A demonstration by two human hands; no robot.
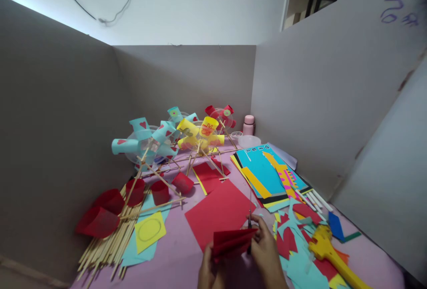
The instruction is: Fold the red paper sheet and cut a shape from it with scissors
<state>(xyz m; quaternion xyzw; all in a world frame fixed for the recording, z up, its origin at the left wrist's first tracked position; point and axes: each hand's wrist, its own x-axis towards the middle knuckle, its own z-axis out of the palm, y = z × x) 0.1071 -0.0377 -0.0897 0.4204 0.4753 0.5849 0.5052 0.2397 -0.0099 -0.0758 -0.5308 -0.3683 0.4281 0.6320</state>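
My left hand (209,269) is closed on the left end of a folded piece of red paper (231,243), low in the middle of the head view. At the paper's right end is my right hand (266,253), its fingers closed around dark-handled scissors (249,223) whose thin blades point up and away from me. My right fingertips appear to touch the paper too. Just beyond both hands, a large red sheet (220,211) lies flat on the pink tabletop (175,246).
Paper-cup pinwheels in blue (143,129), yellow (209,125) and red (211,111) stand behind on stick frames. Sticks (110,251) and red paper tubes (98,221) lie left. To the right are coloured sheets (263,171), paper scraps (302,258) and a yellow glue gun (333,258). Grey partitions (187,75) enclose the table.
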